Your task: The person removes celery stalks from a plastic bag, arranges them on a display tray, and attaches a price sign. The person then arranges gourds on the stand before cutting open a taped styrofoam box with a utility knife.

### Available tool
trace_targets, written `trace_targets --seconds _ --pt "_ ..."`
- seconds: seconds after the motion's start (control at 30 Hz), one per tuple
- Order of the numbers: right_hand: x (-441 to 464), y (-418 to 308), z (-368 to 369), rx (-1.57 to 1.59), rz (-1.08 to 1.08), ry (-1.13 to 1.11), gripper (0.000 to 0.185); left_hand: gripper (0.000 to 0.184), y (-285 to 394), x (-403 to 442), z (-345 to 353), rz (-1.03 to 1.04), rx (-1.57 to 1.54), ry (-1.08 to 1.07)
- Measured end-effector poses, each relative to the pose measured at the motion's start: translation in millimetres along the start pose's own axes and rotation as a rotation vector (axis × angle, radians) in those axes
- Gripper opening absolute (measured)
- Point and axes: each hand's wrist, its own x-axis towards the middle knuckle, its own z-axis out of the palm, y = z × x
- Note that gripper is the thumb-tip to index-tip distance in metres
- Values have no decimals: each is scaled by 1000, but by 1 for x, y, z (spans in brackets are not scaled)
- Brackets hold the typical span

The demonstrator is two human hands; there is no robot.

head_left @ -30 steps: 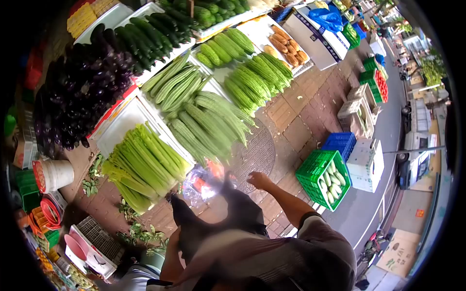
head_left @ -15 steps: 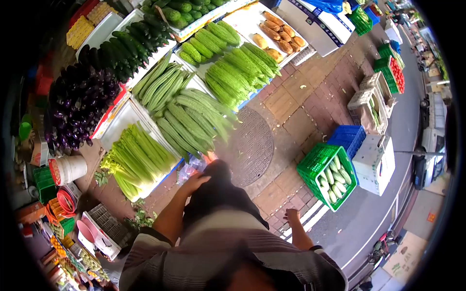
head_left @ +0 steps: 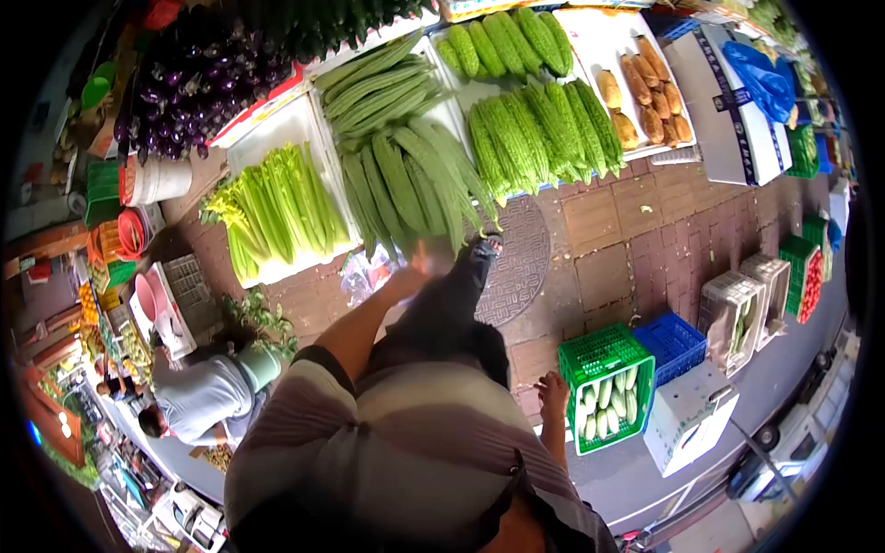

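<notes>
My left hand [head_left: 411, 275] reaches forward in front of the long ridged gourds [head_left: 406, 184], its fingers smeared by motion. Just left of it, a clear plastic bag [head_left: 367, 275] hangs below the edge of the display; whether the hand touches it I cannot tell. Low at my side, my right hand [head_left: 553, 393] hangs with loosely bent fingers and nothing visible in it, close to a green crate [head_left: 604, 343] of pale green gourds [head_left: 608, 407]. Celery [head_left: 286, 203] lies left of the ridged gourds, and bumpy bitter gourds [head_left: 544, 134] lie to their right.
Dark eggplants [head_left: 198, 83] are heaped at upper left, brown gourds [head_left: 656, 92] in a white tray at upper right. A blue crate [head_left: 670, 346] and white box [head_left: 690, 417] stand beside the green crate. A person in a grey shirt [head_left: 198, 396] bends at left. A manhole cover [head_left: 521, 267] lies underfoot.
My view has turned, and the display now sits further right and higher. My left hand has extended toward the ridged gourds. The person at left has come into view, and my shoe now shows.
</notes>
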Motion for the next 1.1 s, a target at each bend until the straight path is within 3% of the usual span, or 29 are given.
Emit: trace_targets --seconds 0.03,0.1,0.17,0.2,0.3,0.33,0.43,0.47,0.53,0.63,0.7,0.73,0.77,0.83,0.9,0.97,1.1 --pt "6 -5 -11 -27 14 -2 37 47 12 -11 -1 -35 -348 229" --pt "27 -19 -15 -1 -15 -19 33 40 11 0 -12 -15 -345 347" --pt "65 -18 -17 -117 -122 -46 30 37 -25 29 -9 363 159 507" --pt "74 -29 -7 -168 -189 -68 31 33 55 -27 -37 135 -384 429" --pt "111 -78 44 -366 -402 -247 38 33 83 -22 -60 -48 -54 432" --pt "126 -85 69 -399 -370 -270 39 36 65 3 -55 -101 80 465" --pt "172 -108 136 -682 -543 -474 34 38 44 44 -44 -235 -189 799" --pt "186 -116 159 -847 -668 -493 36 45 43 49 -47 -213 -275 832" --pt "156 -167 213 -845 -774 -547 43 59 52 52 -53 -168 -452 900" --pt "149 -207 290 -872 -759 -591 54 77 54 75 -63 -247 -297 1000" --pt "131 -224 341 -862 -796 -512 64 84 40 99 -71 -248 -363 850" --pt "164 -213 364 -927 -932 -530 70 87 54 92 -79 -305 -378 906" --pt "179 -208 387 -878 -927 -554 74 84 58 91 -81 -308 -373 915" --pt "173 -210 423 -958 -1018 -392 79 79 57 96 -89 -315 -368 941" --pt "171 -209 452 -1013 -1024 -312 85 71 52 100 -100 -357 -464 842" --pt "141 -219 473 -1152 -985 -170 84 75 45 98 -106 -359 -451 802" --pt "153 -226 486 -1245 -942 -232 71 80 7 100 -105 -230 -490 735"
